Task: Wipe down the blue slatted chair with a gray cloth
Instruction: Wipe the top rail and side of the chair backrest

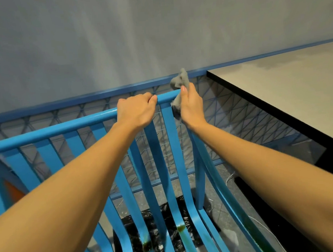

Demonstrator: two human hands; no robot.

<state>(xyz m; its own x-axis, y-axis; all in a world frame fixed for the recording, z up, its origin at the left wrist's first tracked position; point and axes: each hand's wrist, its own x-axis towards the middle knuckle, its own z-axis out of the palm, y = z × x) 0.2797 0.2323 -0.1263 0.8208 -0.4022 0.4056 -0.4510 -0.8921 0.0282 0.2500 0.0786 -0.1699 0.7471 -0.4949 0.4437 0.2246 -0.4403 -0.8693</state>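
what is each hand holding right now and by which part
The left hand grips the blue chair by its top rail, near the right end. The right hand pinches the gray cloth around its bunched middle, at the rail's corner.

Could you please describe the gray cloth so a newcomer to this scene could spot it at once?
Start at the bright blue slatted metal chair filling the lower frame and follow its top rail to the right end. There the right hand grips a crumpled gray cloth, the only soft, bunched thing among smooth blue bars.
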